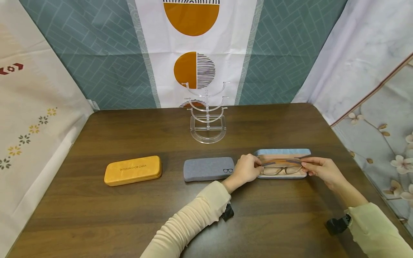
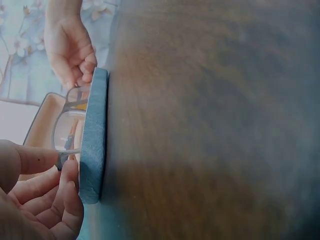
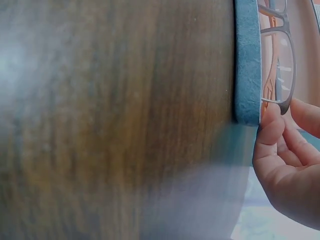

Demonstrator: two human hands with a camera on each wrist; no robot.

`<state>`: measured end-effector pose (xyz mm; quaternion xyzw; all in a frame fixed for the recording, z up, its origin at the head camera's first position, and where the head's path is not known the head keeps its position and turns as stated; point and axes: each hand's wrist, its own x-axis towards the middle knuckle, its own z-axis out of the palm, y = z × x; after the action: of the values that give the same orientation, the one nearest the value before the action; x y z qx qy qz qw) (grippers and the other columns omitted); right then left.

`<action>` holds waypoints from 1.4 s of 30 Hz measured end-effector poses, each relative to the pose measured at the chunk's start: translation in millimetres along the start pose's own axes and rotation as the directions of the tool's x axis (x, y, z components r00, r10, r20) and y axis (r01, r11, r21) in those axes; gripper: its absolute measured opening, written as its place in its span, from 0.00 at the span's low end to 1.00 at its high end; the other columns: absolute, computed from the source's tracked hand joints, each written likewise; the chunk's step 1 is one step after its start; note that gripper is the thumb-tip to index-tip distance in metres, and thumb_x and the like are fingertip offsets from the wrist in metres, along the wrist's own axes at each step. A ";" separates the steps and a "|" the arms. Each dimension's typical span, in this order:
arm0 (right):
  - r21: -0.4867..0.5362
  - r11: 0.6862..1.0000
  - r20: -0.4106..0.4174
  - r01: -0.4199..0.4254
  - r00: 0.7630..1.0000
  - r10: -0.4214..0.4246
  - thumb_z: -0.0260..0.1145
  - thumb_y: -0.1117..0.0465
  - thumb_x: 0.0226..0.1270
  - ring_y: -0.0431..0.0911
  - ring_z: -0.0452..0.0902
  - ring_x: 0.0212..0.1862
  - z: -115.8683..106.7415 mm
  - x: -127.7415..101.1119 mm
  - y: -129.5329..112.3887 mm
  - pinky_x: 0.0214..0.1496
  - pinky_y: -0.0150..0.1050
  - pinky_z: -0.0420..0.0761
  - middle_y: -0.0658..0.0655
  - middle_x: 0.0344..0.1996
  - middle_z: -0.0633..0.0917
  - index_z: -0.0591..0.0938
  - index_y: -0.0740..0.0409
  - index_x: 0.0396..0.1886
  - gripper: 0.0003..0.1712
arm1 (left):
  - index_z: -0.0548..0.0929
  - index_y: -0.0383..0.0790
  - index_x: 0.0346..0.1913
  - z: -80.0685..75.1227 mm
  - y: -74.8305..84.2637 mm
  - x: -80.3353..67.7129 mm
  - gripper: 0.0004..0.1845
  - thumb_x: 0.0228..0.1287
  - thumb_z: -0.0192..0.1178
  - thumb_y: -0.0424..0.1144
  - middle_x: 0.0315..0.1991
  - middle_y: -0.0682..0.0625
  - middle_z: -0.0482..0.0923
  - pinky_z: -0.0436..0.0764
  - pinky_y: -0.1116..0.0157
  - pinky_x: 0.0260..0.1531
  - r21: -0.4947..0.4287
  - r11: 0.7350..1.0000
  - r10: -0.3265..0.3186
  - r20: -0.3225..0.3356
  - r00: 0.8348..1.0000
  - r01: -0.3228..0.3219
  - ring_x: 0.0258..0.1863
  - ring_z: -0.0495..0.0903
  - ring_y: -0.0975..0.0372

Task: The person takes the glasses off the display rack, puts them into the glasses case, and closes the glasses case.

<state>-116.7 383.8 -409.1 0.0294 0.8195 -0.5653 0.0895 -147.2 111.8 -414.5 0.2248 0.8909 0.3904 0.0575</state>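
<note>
A pair of eyeglasses (image 1: 283, 168) with clear lenses and orange-and-dark temples sits in the opened light-blue glasses case (image 1: 282, 151), low behind its front wall. At the left end of the frame, my left hand (image 1: 246, 167) pinches a corner between thumb and fingers, as the left wrist view shows up close. Thumb and fingers of my right hand (image 1: 324, 172) pinch the opposite corner, right beside the case's blue wall (image 3: 247, 65). Peach lining shows inside the case, whose lid is tilted back.
Left of the hands lies a closed grey glasses case (image 1: 206, 169) with a small glasses print. Farther left is a closed yellow glasses case (image 1: 133, 171). A clear tiered display stand (image 1: 208, 138) stands at the back of the brown wooden table (image 1: 129, 222).
</note>
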 end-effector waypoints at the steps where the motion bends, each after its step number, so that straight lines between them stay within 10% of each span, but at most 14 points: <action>1: -0.004 1.000 -0.002 -0.005 1.000 0.005 0.61 0.64 0.63 0.39 0.79 0.28 -0.1 -0.1 0.0 0.30 0.32 0.78 0.47 0.24 0.84 0.84 0.54 0.37 0.07 | 0.86 0.36 0.35 0.3 0.3 -0.1 0.07 0.56 0.62 0.35 0.27 0.51 0.82 0.67 0.79 0.12 0.011 1.000 -0.004 0.001 1.000 0.004 0.14 0.70 0.72; 8: -0.042 0.999 -0.008 -0.025 1.000 0.025 0.61 0.63 0.63 0.38 0.78 0.28 -0.2 -0.1 0.8 0.30 0.31 0.77 0.46 0.24 0.84 0.84 0.53 0.39 0.08 | 0.87 0.40 0.35 1.5 1.3 1.2 0.07 0.58 0.61 0.37 0.31 0.53 0.82 0.65 0.78 0.09 0.076 0.996 -0.037 -0.016 0.999 0.038 0.12 0.67 0.71; 18: -0.159 0.987 -0.043 -0.010 0.999 0.003 0.60 0.61 0.65 0.38 0.76 0.26 3.3 6.2 5.0 0.28 0.32 0.77 0.44 0.24 0.82 0.73 0.82 0.48 0.24 | 0.87 0.43 0.33 1.5 1.9 4.6 0.05 0.56 0.61 0.35 0.26 0.54 0.81 0.66 0.75 0.09 0.090 0.993 -0.067 -0.057 0.996 0.072 0.15 0.70 0.70; 35: -0.131 0.990 -0.045 -0.054 0.998 0.049 0.59 0.61 0.65 0.36 0.74 0.27 3.1 4.5 3.4 0.29 0.31 0.77 0.40 0.26 0.80 0.72 0.81 0.51 0.25 | 0.83 0.37 0.37 -7.8 1.7 1.2 0.08 0.54 0.61 0.34 0.21 0.56 0.71 0.64 0.75 0.13 0.032 0.999 -0.030 0.023 0.999 0.030 0.16 0.66 0.69; 42: -0.150 0.984 -0.026 -0.093 0.996 0.090 0.56 0.53 0.67 0.35 0.75 0.32 1.5 2.4 -0.7 0.33 0.33 0.78 0.43 0.33 0.77 0.61 0.81 0.57 0.35 | 0.81 0.39 0.31 -15.4 2.7 -2.9 0.08 0.57 0.61 0.42 0.22 0.56 0.75 0.67 0.76 0.17 -0.028 0.999 -0.020 -0.048 0.999 0.019 0.18 0.70 0.70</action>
<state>-119.0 382.0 -409.4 0.0655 0.8586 -0.4965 0.1093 -148.0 101.7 -402.2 0.2057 0.8888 0.4072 0.0426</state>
